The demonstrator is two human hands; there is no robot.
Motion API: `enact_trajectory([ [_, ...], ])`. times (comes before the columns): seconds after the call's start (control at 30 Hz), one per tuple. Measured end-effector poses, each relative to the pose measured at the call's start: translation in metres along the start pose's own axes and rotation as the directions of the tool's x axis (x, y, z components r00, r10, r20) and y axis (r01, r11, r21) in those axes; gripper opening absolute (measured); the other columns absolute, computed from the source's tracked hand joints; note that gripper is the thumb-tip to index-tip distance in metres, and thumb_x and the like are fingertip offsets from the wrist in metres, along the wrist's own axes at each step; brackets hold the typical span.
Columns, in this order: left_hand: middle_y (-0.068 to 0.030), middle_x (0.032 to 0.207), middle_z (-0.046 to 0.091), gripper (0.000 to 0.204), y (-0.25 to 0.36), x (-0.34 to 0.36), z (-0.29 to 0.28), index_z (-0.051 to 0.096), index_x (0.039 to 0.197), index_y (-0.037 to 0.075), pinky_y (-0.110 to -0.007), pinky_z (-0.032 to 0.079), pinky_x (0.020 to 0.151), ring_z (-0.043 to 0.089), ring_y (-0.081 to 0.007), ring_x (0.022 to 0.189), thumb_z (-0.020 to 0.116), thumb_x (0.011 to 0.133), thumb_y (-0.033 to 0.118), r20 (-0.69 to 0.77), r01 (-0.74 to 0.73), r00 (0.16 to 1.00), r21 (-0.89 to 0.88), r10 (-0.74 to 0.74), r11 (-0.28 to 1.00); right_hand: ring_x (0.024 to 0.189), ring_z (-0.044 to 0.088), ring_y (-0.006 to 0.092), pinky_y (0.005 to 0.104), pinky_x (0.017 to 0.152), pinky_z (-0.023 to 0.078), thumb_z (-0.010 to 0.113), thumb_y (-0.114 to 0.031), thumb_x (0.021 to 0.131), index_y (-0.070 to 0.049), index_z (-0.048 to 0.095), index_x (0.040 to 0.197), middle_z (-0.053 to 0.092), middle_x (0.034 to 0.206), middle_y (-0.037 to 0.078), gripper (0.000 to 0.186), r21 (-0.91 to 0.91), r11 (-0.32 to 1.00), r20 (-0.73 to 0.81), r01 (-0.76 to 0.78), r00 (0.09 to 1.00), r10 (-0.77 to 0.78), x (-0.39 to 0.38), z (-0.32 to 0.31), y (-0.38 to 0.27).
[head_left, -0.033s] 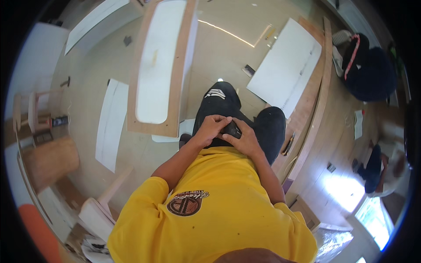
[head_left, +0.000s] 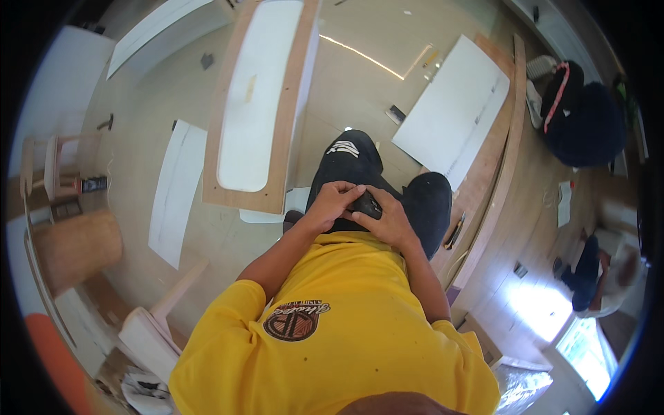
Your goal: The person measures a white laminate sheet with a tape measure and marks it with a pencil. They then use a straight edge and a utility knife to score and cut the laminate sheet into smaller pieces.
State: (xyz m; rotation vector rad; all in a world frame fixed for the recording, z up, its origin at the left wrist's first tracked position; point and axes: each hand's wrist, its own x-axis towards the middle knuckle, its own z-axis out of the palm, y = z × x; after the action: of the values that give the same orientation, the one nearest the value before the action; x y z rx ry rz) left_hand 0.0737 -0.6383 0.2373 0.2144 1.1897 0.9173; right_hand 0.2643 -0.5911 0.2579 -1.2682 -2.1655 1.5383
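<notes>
My left hand (head_left: 333, 205) and my right hand (head_left: 380, 216) meet over my lap, fingers curled and pinched around a small black object (head_left: 366, 203). Its kind is unclear, and the fingers and dark trousers (head_left: 422, 207) behind it partly hide its outline. Just right of my leg, a utility knife (head_left: 455, 230) lies on a wooden board (head_left: 472, 214). Ahead, slightly left, is a long wooden piece (head_left: 213, 173) with a white rounded inset (head_left: 252, 131).
White panels (head_left: 173, 194) (head_left: 449, 111) lie left and right, with a long timber strip (head_left: 507, 145) at right. A wooden chair frame (head_left: 52, 173) is at far left, a dark bag (head_left: 581, 131) upper right. Another person (head_left: 586, 277) is at the lower right.
The view has shifted very slightly, and the other person at the right sits a little differently in the picture. My hands stay around the black object.
</notes>
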Motion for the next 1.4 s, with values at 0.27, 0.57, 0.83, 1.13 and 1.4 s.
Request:
enact_trajectory([
  [0.27, -0.0071, 0.101, 0.072, 0.029, 0.023, -0.053, -0.066, 0.070, 0.112, -0.001, -0.029, 0.058, 0.079, 0.069, -0.0150, 0.089, 0.078, 0.092, 0.018, -0.110, -0.365, 0.912, 0.223, 0.395, 0.904, 0.117, 0.062, 0.0386, 0.0424, 0.103, 0.049, 0.070, -0.030, 0.088, -0.012, 0.054, 0.147, 0.062, 0.129, 0.020, 0.063, -0.007, 0.965, 0.211, 0.262, 0.944, -0.254, 0.031, 0.013, -0.082],
  [0.57, -0.0206, 0.108, 0.074, 0.048, 0.087, -0.091, -0.312, 0.071, 0.114, -0.009, -0.039, 0.049, 0.089, 0.068, -0.0281, 0.099, 0.071, 0.095, 0.034, -0.755, -0.272, 0.280, 0.531, 0.593, 0.803, 0.123, 0.057, 0.0417, 0.0458, 0.106, 0.048, 0.067, -0.037, 0.092, -0.020, 0.056, 0.147, 0.056, 0.137, 0.026, 0.058, -0.504, 0.858, 0.157, 0.097, 0.987, -0.019, 0.049, 0.020, -0.070],
  [0.83, -0.0284, 0.112, 0.069, 0.064, 0.057, -0.037, -0.316, 0.074, 0.105, -0.002, -0.054, 0.048, 0.089, 0.064, -0.0495, 0.102, 0.044, 0.103, 0.054, -0.617, 0.207, 0.415, 0.779, 0.668, 0.591, 0.123, 0.059, 0.0409, 0.0462, 0.104, 0.049, 0.065, -0.035, 0.091, -0.016, 0.061, 0.140, 0.059, 0.133, 0.024, 0.052, -0.506, 0.855, 0.082, -0.117, 0.980, 0.182, 0.039, 0.026, -0.056],
  [1.13, -0.0219, 0.111, 0.075, 0.050, 0.054, -0.036, -0.305, 0.073, 0.118, -0.001, -0.043, 0.053, 0.094, 0.071, -0.0378, 0.107, 0.064, 0.097, 0.044, -0.618, -0.029, 0.267, 0.761, 0.739, 0.648, 0.115, 0.064, 0.0393, 0.0443, 0.099, 0.052, 0.068, -0.030, 0.089, -0.015, 0.062, 0.139, 0.061, 0.133, 0.021, 0.052, -0.482, 0.874, 0.010, -0.064, 0.997, 0.079, 0.033, 0.016, -0.045],
  [1.4, -0.0201, 0.101, 0.077, 0.039, 0.047, -0.043, -0.320, 0.073, 0.120, -0.002, -0.034, 0.054, 0.085, 0.073, -0.0262, 0.094, 0.064, 0.100, 0.031, -0.579, -0.254, 0.349, 0.699, 0.737, 0.669, 0.100, 0.066, 0.0377, 0.0437, 0.091, 0.053, 0.069, -0.027, 0.090, -0.012, 0.061, 0.138, 0.063, 0.126, 0.020, 0.051, -0.452, 0.891, 0.046, -0.053, 0.996, 0.083, 0.051, 0.001, -0.057],
])
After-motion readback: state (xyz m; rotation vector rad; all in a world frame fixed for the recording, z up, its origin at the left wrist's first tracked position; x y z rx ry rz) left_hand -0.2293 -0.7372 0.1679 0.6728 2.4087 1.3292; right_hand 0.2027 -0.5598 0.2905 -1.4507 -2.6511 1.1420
